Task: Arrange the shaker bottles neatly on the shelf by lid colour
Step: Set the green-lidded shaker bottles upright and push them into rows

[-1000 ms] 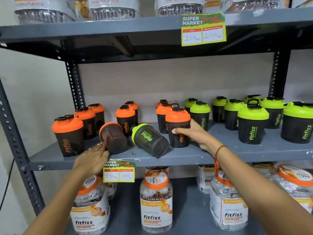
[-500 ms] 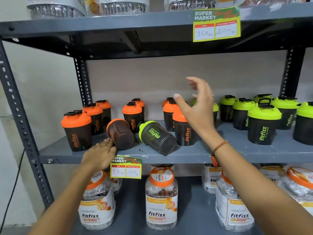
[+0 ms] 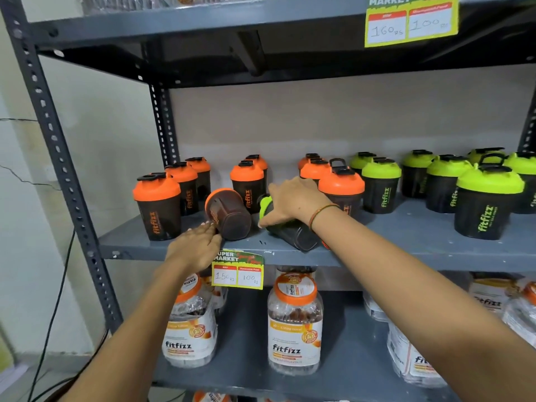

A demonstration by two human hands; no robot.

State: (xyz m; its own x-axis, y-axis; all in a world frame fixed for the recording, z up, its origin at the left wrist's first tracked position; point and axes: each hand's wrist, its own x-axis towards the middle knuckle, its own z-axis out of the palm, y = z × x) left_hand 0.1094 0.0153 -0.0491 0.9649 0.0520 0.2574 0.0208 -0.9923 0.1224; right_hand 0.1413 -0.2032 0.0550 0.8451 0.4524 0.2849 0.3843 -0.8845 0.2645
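On the grey middle shelf (image 3: 406,250), several black shakers with orange lids (image 3: 158,204) stand upright at the left and several with green lids (image 3: 487,204) at the right. Two shakers lie on their sides near the front. One is an orange-lid shaker (image 3: 229,213), its base facing me. My left hand (image 3: 197,245) rests flat at the shelf edge with its fingertips against that base. The other is a green-lid shaker (image 3: 293,236), and my right hand (image 3: 293,204) lies over it, thumb on one side and fingers curled over the other.
A price tag (image 3: 237,269) hangs from the shelf's front edge below my left hand. Clear jars with orange lids (image 3: 294,323) fill the lower shelf. The upper shelf (image 3: 203,27) overhangs closely. A slotted post (image 3: 58,158) frames the left side.
My right hand let go of the upright orange-lid shaker, lifted, then came down left onto the lying green-lid shaker. My left hand stays at the lying orange-lid shaker's base.
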